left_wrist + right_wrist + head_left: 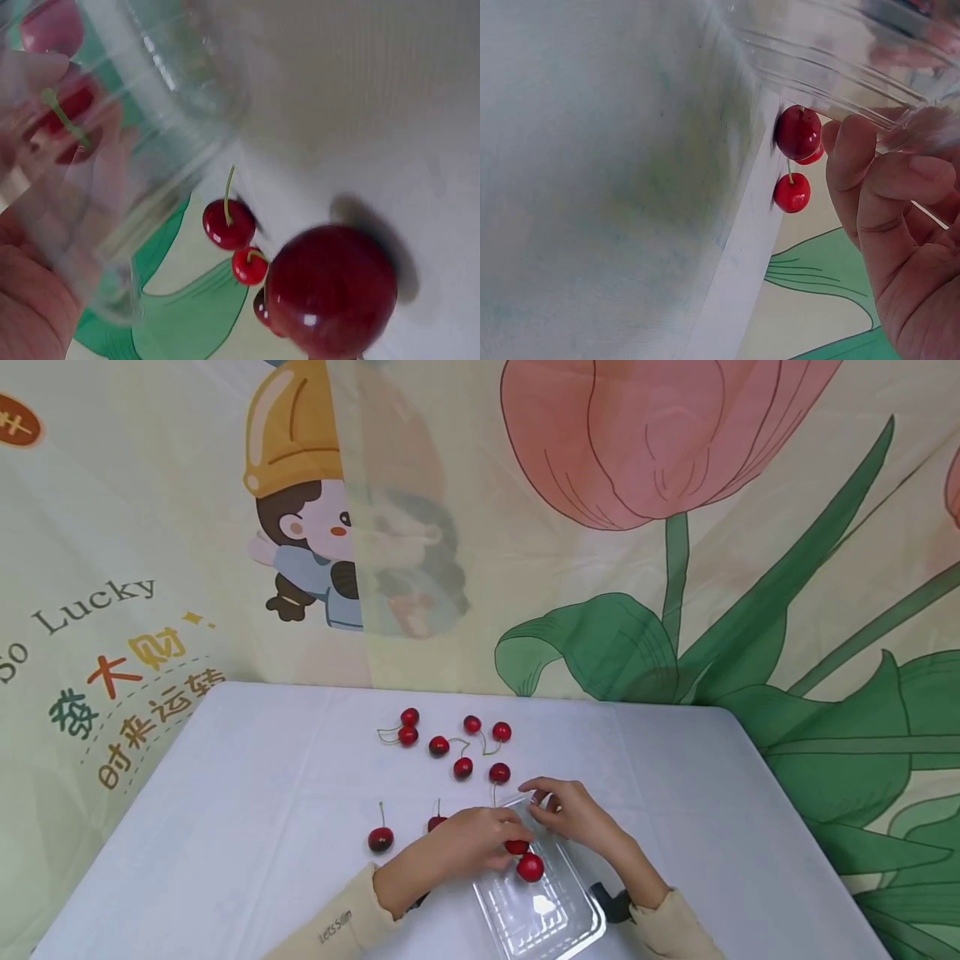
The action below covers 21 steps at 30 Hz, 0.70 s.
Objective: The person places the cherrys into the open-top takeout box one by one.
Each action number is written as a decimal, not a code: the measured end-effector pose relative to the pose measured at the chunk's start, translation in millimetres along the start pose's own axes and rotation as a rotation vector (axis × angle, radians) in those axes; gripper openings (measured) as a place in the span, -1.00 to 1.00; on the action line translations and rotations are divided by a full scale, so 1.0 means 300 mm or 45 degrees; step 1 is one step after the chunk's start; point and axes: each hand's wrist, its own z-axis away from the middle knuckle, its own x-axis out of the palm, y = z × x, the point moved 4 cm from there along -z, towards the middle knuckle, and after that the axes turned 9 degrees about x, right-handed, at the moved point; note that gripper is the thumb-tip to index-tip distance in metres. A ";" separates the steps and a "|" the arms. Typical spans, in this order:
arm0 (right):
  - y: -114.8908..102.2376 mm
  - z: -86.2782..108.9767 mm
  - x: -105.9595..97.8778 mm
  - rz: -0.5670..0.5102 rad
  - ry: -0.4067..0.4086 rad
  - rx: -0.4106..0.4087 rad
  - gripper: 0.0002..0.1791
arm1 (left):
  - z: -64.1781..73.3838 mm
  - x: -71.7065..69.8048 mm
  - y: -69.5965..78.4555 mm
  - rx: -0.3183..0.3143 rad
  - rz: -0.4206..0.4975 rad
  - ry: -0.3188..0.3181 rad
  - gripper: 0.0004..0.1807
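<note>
A clear plastic box [540, 902] lies on the white table in front of me. My left hand [476, 839] reaches over its left side, fingers curled at a dark red cherry [517, 847]. Close beside that one is a brighter cherry [530, 867]. Through the plastic in the left wrist view, fingers surround a red cherry [73, 112] with a green stem. At the box's far right corner, my right hand [573, 814] holds the rim between thumb and bent fingers; the right wrist view shows these fingertips [853, 139] against the plastic edge.
Several stemmed cherries lie beyond the box, among them one near its far edge [499, 773] and a pair farther left [408, 727]. Left of my left forearm sits another cherry [381, 839]. A printed cloth [427, 668] hangs behind the white table [300, 827].
</note>
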 end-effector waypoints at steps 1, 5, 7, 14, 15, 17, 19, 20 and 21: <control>-0.001 0.001 0.000 -0.001 -0.002 -0.005 -0.69 | -0.005 0.008 0.002 -0.012 -0.005 -0.020 -0.67; -0.002 0.001 0.001 -0.011 -0.006 -0.002 -0.69 | -0.017 0.035 0.009 -0.005 -0.031 -0.056 -0.67; 0.000 0.000 0.001 -0.011 -0.005 -0.002 -0.69 | -0.021 0.046 0.010 0.007 -0.056 -0.062 -0.67; -0.001 -0.003 -0.001 -0.008 -0.003 0.018 -0.69 | -0.031 0.064 0.011 0.001 -0.091 -0.116 -0.67; -0.001 -0.003 -0.001 -0.009 -0.003 0.019 -0.69 | -0.031 0.066 0.011 -0.002 -0.097 -0.127 -0.67; -0.001 -0.002 -0.002 -0.009 -0.001 0.018 -0.69 | -0.033 0.067 0.011 -0.008 -0.109 -0.147 -0.67; -0.001 -0.001 -0.001 -0.010 0.000 0.017 -0.69 | -0.033 0.067 0.011 -0.016 -0.109 -0.162 -0.67; -0.002 -0.001 -0.002 -0.010 0.001 0.017 -0.69 | -0.033 0.067 0.011 -0.017 -0.115 -0.167 -0.67; -0.001 0.000 -0.001 -0.011 0.002 0.017 -0.68 | -0.033 0.067 0.011 -0.018 -0.117 -0.171 -0.67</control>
